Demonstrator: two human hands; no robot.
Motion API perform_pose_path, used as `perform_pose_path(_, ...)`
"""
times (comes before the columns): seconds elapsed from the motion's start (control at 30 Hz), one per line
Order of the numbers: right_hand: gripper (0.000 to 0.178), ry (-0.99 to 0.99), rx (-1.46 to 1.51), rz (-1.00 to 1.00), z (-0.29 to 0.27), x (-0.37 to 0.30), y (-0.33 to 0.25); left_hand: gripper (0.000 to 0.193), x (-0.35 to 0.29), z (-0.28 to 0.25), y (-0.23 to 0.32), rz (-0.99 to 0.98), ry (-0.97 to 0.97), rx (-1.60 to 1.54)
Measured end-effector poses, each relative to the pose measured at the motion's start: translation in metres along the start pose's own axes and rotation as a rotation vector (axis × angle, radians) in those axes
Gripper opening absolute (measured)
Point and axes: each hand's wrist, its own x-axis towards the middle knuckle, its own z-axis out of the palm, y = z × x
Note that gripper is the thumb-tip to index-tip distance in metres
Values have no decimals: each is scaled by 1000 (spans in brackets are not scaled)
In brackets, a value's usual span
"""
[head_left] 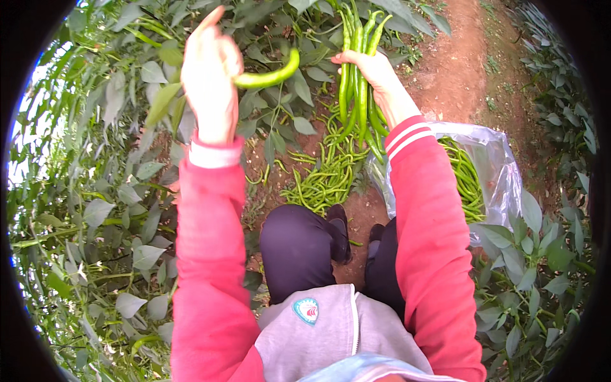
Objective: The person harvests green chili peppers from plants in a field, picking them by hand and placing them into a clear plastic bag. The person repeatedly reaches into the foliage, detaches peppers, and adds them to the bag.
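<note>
A single curved green chili pepper (270,77) sticks out to the right from my left hand (213,76), which is closed around its end in front of the pepper plants. The index finger of that hand points upward, and its outline is a little blurred. My right hand (375,73) grips a bunch of long green chili peppers (361,95) around the middle, thumb across the front, with the peppers hanging down on both sides of the grip. Below the bunch, a loose pile of green chili peppers (328,175) lies on the soil.
By my right forearm stands a clear plastic bag (499,153) with more green peppers (464,181) inside. Leafy pepper plants (114,210) crowd the left side, and others (528,267) grow at the right. A reddish dirt path (458,63) runs away at upper right.
</note>
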Motion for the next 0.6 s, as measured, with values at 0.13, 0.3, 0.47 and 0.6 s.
perform_pose_path(0.13,29,-33,51,17,-5,-6,-3,47,-32,5,54,-4,187,-36)
perform_pose_path(0.3,26,-4,123,-32,-11,-6,-5,47,-60,3,50,-418,-103,320)
perform_pose_path(0.47,39,-30,24,-21,-8,-6,-5,43,-62,14,8,-193,-663,955)
perform_pose_path(0.6,40,-30,43,-24,-2,-8,-6,32,3,23,-63,-226,-550,708)
